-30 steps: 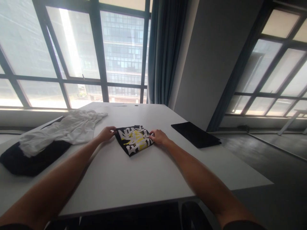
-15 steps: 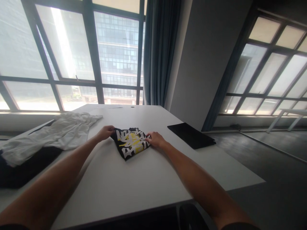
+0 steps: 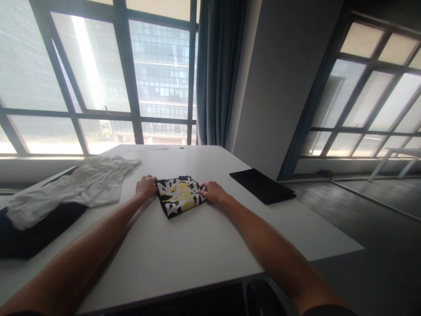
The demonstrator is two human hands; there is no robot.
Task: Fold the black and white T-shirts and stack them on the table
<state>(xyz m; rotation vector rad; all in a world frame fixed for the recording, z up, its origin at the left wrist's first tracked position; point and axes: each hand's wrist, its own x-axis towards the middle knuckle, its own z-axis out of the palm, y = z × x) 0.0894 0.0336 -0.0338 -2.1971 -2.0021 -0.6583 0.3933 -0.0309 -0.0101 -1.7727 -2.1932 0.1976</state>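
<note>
A small folded black T-shirt [image 3: 180, 196] with large white lettering and yellow splashes lies on the white table [image 3: 171, 259] in front of me. My left hand [image 3: 146, 186] is at its left edge, fingers curled over the upper left corner. At the opposite edge, my right hand [image 3: 213, 192] grips the cloth, thumb on top of the print and the other fingers partly hidden along the side.
To the left, a crumpled white garment [image 3: 98, 180] lies partly over black cloth [image 3: 42, 232]. A flat black folded piece [image 3: 263, 186] rests near the table's right edge. Windows and a blue-grey curtain [image 3: 217, 74] stand behind the table.
My left hand has come down and slightly nearer along the left edge. The T-shirt's left side now lies flatter and straighter. My right hand has hardly moved.
</note>
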